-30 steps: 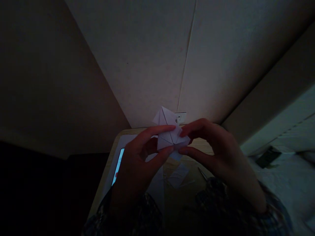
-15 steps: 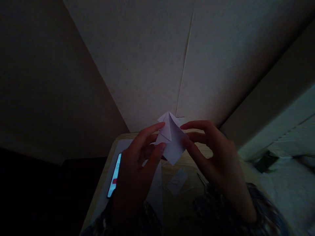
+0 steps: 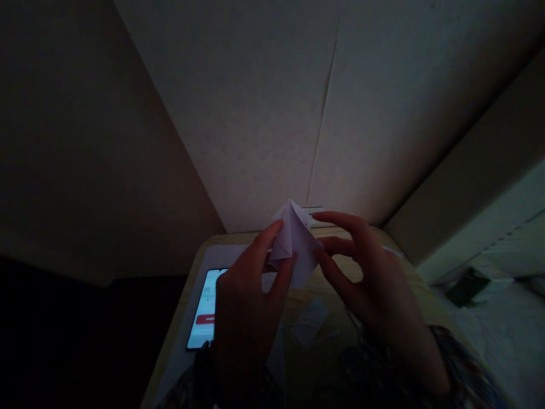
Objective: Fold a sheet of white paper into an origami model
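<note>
A small piece of folded white paper [image 3: 303,253] is held up above the table, its peak pointing away from me and several creased flaps showing. My left hand [image 3: 251,289] pinches its left side, thumb on the near face by a folded flap and index finger along the upper left edge. At the right corner, my right hand [image 3: 361,255] grips the paper between thumb and a finger, while its index finger stretches out apart from the sheet. The paper's back side is hidden from me.
A lit phone [image 3: 204,318] lies on a white sheet [image 3: 179,346] at the left of the wooden table [image 3: 336,284]. Paper scraps [image 3: 313,318] lie below my hands. A wall [image 3: 255,142] rises behind the table. The scene is dim.
My left thumb has shifted right and up along the flap, which now looks narrower. My right index finger has lifted off the paper's edge. More of the phone shows.
</note>
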The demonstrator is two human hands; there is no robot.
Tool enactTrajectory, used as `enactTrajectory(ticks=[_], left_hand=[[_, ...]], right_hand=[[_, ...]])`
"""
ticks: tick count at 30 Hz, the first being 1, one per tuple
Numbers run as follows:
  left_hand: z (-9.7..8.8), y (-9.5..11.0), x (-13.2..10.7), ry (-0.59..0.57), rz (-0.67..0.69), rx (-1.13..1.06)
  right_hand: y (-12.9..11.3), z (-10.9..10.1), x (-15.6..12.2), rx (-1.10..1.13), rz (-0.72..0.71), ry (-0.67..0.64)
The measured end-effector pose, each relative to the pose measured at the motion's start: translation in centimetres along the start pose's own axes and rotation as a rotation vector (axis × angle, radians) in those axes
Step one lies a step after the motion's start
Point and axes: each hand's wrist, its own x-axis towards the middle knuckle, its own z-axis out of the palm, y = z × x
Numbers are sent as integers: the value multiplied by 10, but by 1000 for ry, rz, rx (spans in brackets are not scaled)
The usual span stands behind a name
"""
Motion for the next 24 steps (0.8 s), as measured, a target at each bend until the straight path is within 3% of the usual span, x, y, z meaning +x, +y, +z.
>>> enactTrajectory(ticks=[6, 10, 16, 20, 24], left_hand=[[-6, 4, 4, -45, -23, -92], [-14, 7, 6, -145, -39, -232], [-20, 5, 7, -276, -176, -399], [-21, 3, 10, -293, -145, -427], [-20, 5, 11, -215, -53, -289]], right_hand=[[-1, -7, -1, -7, -48, 20], [0, -9, -1, 15, -59, 21], [6, -11, -3, 46, -147, 55], [9, -15, -5, 84, -124, 16], [9, -18, -3, 101, -77, -30]])
